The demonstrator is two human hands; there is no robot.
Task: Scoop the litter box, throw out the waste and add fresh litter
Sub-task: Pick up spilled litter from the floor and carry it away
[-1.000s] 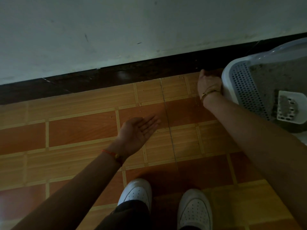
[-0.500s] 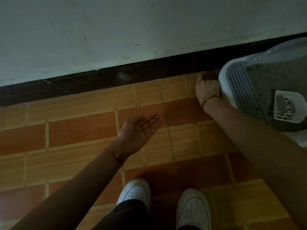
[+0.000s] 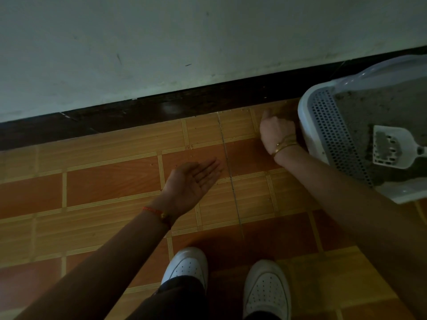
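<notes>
Litter box: white plastic, at the right edge of view on the floor, close to the wall; perforated grille along its left inner side, grey litter inside.
Scoop: white, slotted, lying on the litter in the box, holding grey clumps, handle pointing right.
Right hand: just beside the box's left wall, back toward the camera, fingers curled under and hidden; cannot tell whether gripping the box or merely against it. Gold bangles on the wrist.
Left hand: open, palm up, empty, hovering over the floor, well apart from the box. Red cord on the wrist.
Floor: orange and tan tiles, a few small grains scattered near the box.
Wall: pale, scuffed, with a dark skirting strip along the bottom.
Shoes: white, perforated toes, at the bottom of view, between the arms.
</notes>
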